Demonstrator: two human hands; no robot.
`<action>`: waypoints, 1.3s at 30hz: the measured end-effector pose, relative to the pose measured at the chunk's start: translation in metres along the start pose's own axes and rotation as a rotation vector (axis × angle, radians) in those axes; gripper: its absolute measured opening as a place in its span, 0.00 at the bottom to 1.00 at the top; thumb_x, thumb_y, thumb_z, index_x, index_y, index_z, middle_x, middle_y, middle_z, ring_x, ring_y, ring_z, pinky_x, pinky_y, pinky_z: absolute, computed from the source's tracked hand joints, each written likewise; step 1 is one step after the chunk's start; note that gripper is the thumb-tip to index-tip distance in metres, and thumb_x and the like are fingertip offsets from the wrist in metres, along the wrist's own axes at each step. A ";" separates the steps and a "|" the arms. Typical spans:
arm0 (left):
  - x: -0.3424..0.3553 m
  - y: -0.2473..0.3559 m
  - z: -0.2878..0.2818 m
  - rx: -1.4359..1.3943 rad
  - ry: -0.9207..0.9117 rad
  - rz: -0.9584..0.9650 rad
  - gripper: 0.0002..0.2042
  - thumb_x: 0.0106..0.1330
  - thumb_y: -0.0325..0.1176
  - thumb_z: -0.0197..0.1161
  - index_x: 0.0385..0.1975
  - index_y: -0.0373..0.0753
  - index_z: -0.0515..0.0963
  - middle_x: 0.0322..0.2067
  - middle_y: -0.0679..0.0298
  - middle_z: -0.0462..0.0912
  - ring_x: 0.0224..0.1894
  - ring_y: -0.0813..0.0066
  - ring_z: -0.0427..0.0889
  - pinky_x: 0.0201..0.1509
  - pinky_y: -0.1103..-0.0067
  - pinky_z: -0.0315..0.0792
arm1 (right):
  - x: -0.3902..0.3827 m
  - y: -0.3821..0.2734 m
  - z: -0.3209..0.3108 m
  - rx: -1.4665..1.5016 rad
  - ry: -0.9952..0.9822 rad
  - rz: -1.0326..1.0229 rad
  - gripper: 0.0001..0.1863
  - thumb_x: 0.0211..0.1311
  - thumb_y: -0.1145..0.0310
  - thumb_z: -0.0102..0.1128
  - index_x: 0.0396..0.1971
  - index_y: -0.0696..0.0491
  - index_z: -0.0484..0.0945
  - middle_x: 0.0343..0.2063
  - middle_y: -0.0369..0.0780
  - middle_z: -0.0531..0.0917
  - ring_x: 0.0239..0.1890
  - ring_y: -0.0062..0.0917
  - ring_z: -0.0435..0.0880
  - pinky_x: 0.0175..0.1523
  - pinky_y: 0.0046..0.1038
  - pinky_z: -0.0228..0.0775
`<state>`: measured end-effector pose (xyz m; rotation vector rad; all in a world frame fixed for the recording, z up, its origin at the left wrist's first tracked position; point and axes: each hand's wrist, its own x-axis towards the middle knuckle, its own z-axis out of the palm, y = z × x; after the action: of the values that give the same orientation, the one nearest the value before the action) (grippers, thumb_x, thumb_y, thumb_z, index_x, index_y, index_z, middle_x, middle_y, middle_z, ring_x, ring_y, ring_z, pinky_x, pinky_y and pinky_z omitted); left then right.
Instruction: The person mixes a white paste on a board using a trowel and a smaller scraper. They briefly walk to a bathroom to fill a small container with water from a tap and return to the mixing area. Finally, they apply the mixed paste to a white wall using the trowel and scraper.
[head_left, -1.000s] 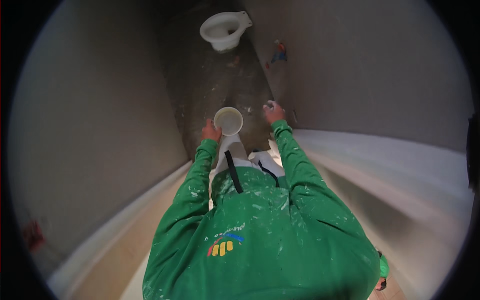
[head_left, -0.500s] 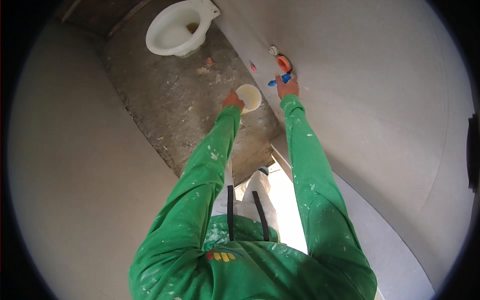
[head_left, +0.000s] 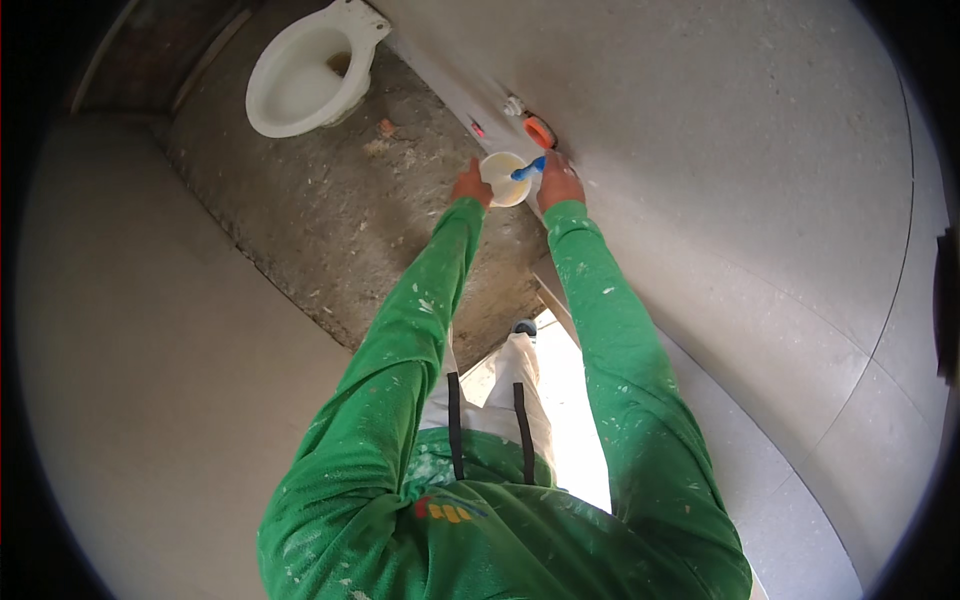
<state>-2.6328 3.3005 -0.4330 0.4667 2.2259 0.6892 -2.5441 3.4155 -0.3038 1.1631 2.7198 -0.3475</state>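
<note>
A round white tub [head_left: 497, 197] with pale cream contents sits close to the wall, gripped at its left rim by my left hand [head_left: 472, 185]. My right hand [head_left: 562, 183] is closed around a short blue tool [head_left: 528, 169]. The tool's end reaches over the tub's opening; whether it touches the contents is hard to make out, and too little shows to tell its exact kind. Just beyond my right hand, an orange ring-shaped fitting [head_left: 540, 132] projects from the wall.
A white toilet bowl [head_left: 302, 128] stands on the rough, dirty floor [head_left: 370, 240] at the far left. A pale knob-like fitting [head_left: 514, 105] and a small red item [head_left: 478, 128] are by the right wall [head_left: 720, 180]. Bright light enters through an opening [head_left: 577, 400] near my legs.
My right hand has moved from beside the orange fitting toward the tub, swinging the blue tool over its opening. My view has shifted slightly, and the tub is nearer the wall.
</note>
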 end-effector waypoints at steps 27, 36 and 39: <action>-0.008 -0.044 0.009 -0.215 0.048 0.131 0.26 0.62 0.26 0.53 0.61 0.42 0.60 0.27 0.48 0.82 0.22 0.60 0.84 0.25 0.65 0.84 | 0.007 -0.019 -0.027 0.019 -0.170 0.271 0.20 0.63 0.53 0.56 0.41 0.57 0.74 0.36 0.49 0.83 0.40 0.47 0.82 0.45 0.46 0.73; -0.014 -0.039 0.004 -0.292 -0.001 0.049 0.27 0.61 0.26 0.52 0.62 0.42 0.60 0.28 0.47 0.81 0.25 0.55 0.83 0.27 0.63 0.82 | 0.025 -0.023 -0.009 0.223 -0.136 0.584 0.21 0.61 0.54 0.58 0.43 0.57 0.75 0.37 0.52 0.83 0.44 0.48 0.81 0.49 0.45 0.73; -0.023 -0.026 -0.005 -0.353 -0.029 -0.018 0.27 0.60 0.27 0.54 0.62 0.42 0.61 0.36 0.40 0.80 0.37 0.44 0.83 0.34 0.58 0.81 | 0.018 -0.021 0.001 0.248 -0.057 0.532 0.19 0.60 0.59 0.60 0.44 0.58 0.74 0.36 0.52 0.83 0.43 0.48 0.82 0.48 0.45 0.73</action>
<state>-2.6248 3.2660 -0.4331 0.2759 2.0209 1.0337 -2.5723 3.4136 -0.3057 1.8400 2.2422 -0.6313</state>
